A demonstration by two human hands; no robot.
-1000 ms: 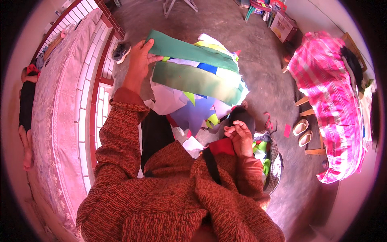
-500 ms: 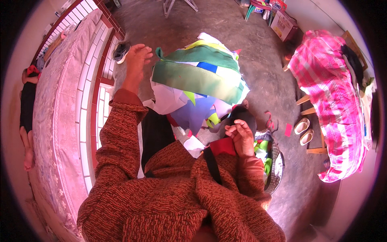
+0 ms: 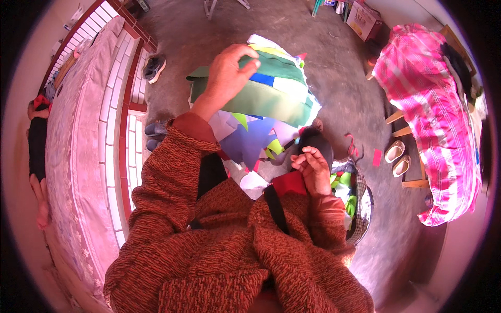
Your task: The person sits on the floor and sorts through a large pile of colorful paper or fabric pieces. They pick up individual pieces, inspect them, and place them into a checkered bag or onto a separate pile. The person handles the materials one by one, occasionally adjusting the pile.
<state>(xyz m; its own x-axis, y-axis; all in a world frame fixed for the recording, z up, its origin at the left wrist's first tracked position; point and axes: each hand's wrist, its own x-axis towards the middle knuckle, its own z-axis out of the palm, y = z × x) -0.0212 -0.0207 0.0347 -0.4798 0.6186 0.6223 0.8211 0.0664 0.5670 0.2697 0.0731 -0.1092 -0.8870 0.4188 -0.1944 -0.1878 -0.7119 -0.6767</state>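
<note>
A pile of cloth pieces lies on the floor ahead of me, with long green strips (image 3: 261, 99) on top. Over its left part hangs my left hand (image 3: 225, 75), thumb and forefinger apart in a curve, with nothing seen between them. The hand covers part of the green strips; its other fingers are hidden. Lower right, near my lap, my right hand (image 3: 313, 171) is closed with curled fingers and thumb drawn together. Whatever they hold, if anything, is too small to make out. Beside it are a red cloth (image 3: 289, 183) and a dark rounded shape (image 3: 315, 142).
Right of my lap stands a checked basket (image 3: 361, 208) holding green and white scraps. Pale slippers (image 3: 398, 158) lie near a pink plaid cloth (image 3: 425, 120) draped over wooden furniture. Dark shoes (image 3: 154, 69) stand by the low tiled wall at left. A box (image 3: 362, 21) sits far right.
My left hand has swung right, from beside the pile to above the green strips. My right hand stays near my lap, still closed. The view has shifted slightly.
</note>
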